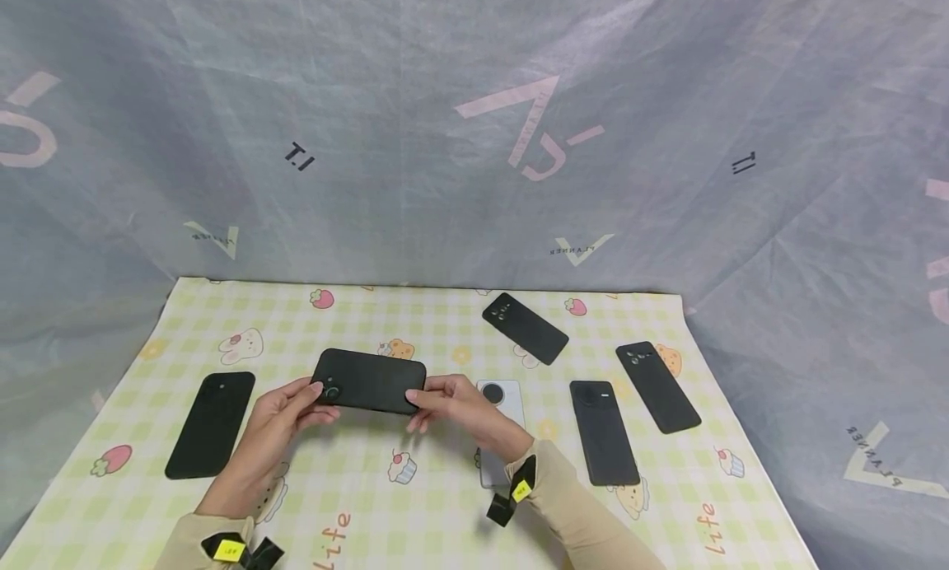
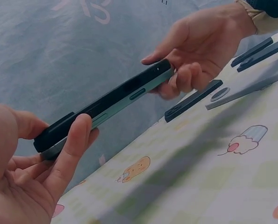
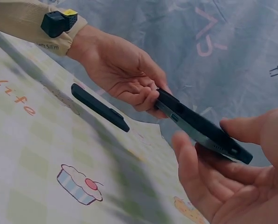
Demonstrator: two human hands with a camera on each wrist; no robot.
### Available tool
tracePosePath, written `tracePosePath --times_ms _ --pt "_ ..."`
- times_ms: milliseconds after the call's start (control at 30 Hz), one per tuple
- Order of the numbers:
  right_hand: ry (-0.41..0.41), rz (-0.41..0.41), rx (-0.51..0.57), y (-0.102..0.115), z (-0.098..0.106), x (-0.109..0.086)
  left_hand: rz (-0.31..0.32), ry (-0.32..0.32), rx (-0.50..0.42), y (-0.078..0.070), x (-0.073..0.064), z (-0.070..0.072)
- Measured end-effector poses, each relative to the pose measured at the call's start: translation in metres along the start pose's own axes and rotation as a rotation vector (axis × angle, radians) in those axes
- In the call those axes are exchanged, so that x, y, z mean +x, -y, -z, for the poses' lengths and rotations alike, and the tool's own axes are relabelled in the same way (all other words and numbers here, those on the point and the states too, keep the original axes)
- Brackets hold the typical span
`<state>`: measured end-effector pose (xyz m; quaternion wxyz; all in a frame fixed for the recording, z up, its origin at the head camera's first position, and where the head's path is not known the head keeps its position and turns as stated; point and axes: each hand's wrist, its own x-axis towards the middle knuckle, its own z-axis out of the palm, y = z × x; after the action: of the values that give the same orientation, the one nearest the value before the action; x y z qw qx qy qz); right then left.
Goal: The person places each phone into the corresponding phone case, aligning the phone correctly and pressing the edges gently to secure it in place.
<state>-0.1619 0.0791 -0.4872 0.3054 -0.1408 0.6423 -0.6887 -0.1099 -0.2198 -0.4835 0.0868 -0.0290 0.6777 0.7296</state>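
My two hands hold a black smartphone (image 1: 374, 380) sideways above the table, its back with the camera lenses facing up. The left hand (image 1: 274, 430) grips the camera end, thumb on top and fingers beneath. At the opposite end, the right hand (image 1: 467, 409) pinches the phone between thumb and fingers. In the left wrist view, the phone's edge (image 2: 129, 99) is grey-green with buttons, under a black back layer. A port end shows near the right hand's thumb (image 3: 239, 128) in the right wrist view.
A black phone (image 1: 211, 426) lies at left. A white phone (image 1: 511, 401) lies partly under the right forearm. Three dark phones lie further right: one at the back (image 1: 526, 329), one in front (image 1: 604, 434), one near the right edge (image 1: 660, 389). A grey curtain (image 1: 415, 183) stands behind the checked tablecloth (image 1: 415, 512).
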Motion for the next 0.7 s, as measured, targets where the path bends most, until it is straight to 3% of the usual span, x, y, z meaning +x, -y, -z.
tracePosePath --times_ms 267,500,700 --pt "0.02 0.034 0.012 -0.0023 0.0009 -0.0016 -0.022 -0.027 0.091 0.0018 0.0011 -0.0021" --pt "-0.005 0.053 0.0 -0.0025 0.0012 -0.0006 0.019 -0.052 0.172 0.0011 0.0012 -0.0031" --pt "-0.02 0.044 0.003 -0.0025 -0.0002 0.0 0.035 -0.066 0.179 -0.0003 0.0024 -0.0064"
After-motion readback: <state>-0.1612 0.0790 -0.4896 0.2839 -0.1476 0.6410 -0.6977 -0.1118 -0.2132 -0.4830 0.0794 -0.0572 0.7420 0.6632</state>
